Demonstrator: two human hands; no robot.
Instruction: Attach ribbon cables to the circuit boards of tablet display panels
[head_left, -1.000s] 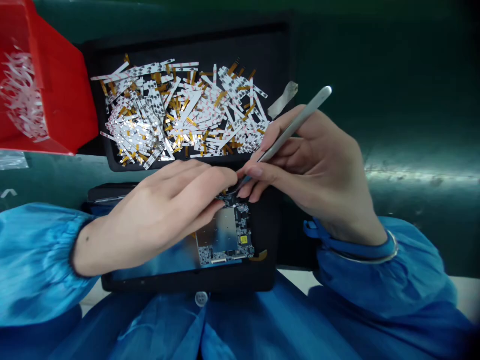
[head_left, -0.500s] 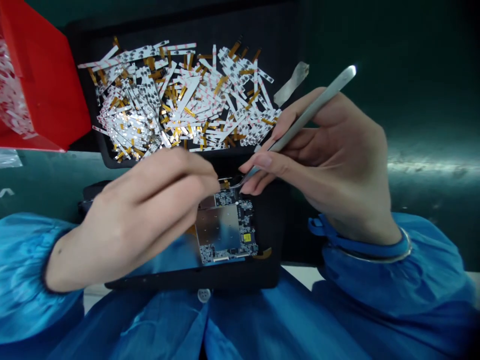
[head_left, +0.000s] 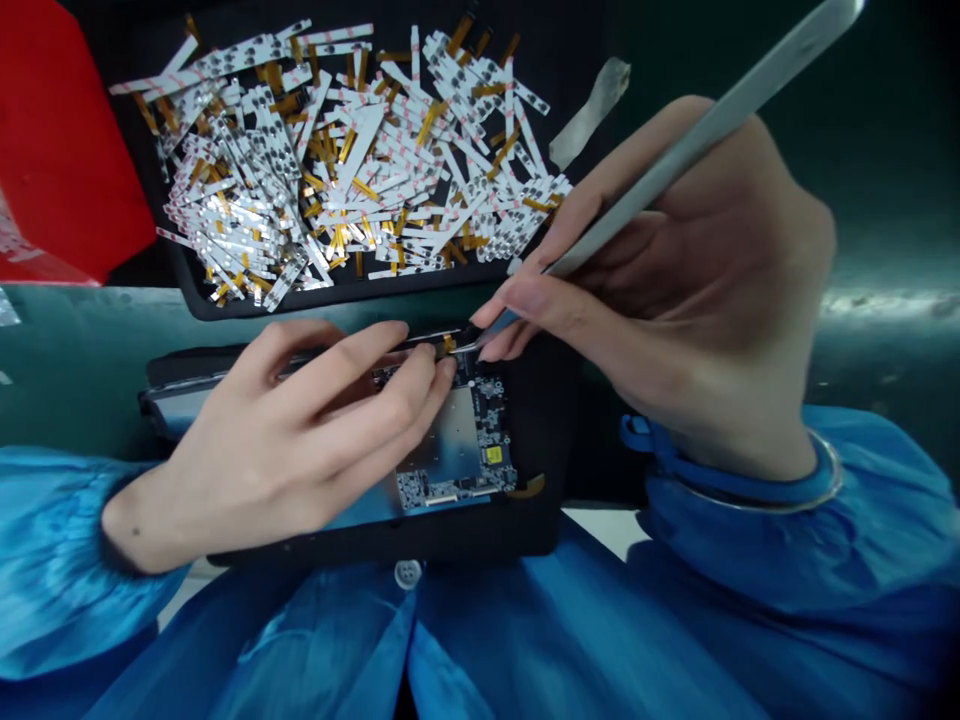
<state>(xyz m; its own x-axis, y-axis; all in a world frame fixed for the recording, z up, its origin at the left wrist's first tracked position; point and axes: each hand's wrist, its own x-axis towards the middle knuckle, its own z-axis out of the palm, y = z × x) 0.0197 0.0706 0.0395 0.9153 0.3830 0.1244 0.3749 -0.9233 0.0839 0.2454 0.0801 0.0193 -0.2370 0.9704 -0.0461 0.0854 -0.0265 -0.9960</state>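
My right hand (head_left: 675, 270) grips slim metal tweezers (head_left: 675, 170), and their tips reach a small orange flex strip (head_left: 448, 344) at the top edge of a dark circuit board (head_left: 491, 420). The board has a bare metal shield (head_left: 450, 440) and lies in a black fixture (head_left: 540, 440). My left hand (head_left: 315, 430) rests with its fingertips on the board's upper edge, just left of the tweezer tips. Those fingers hide the board's upper left part.
A black tray (head_left: 337, 297) holds a heap of white and orange flex strips (head_left: 337, 170) beyond the fixture. A strip of clear tape (head_left: 589, 112) lies on its right side. A red bin (head_left: 60, 150) stands at the left, on a green bench (head_left: 885, 330). Blue sleeves cover both my arms.
My left fingers have dropped onto the board's upper edge. The tweezer tips now sit at the orange strip. The whole scene has shifted left, and my right hand looks larger, closer to the camera.
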